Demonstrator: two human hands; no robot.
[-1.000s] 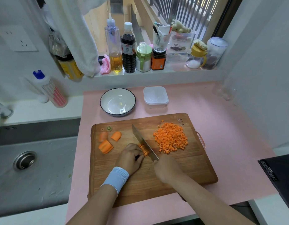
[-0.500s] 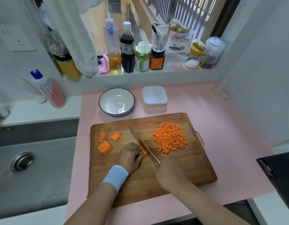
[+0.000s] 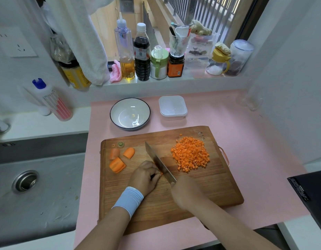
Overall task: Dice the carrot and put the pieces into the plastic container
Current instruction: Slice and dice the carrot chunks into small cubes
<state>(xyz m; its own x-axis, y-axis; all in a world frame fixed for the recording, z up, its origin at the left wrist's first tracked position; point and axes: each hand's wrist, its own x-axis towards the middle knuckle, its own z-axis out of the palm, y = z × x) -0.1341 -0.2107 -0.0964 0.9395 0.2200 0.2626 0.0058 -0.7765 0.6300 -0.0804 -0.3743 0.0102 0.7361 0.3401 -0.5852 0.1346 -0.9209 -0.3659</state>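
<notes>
A wooden cutting board [image 3: 201,186] lies on the pink mat. A heap of diced carrot [image 3: 190,154] sits at its right rear. Three larger carrot chunks [image 3: 118,164] lie at its left. My left hand [image 3: 144,177], fingers curled, holds down a small carrot piece [image 3: 161,173] that is almost hidden under the fingers. My right hand [image 3: 187,193] grips the handle of a knife [image 3: 158,164], whose blade stands right against my left fingers. The clear plastic container [image 3: 172,107] stands behind the board, with nothing seen in it.
A white bowl [image 3: 130,113] with a dark rim stands left of the container. Bottles and jars [image 3: 141,55] line the window sill. A steel sink [image 3: 29,186] is at the left. A black appliance [image 3: 311,193] is at the right edge.
The knife has stepped leftward along the carrot piece, which is now shorter. My left fingers have drawn back with it. The view has shifted slightly.
</notes>
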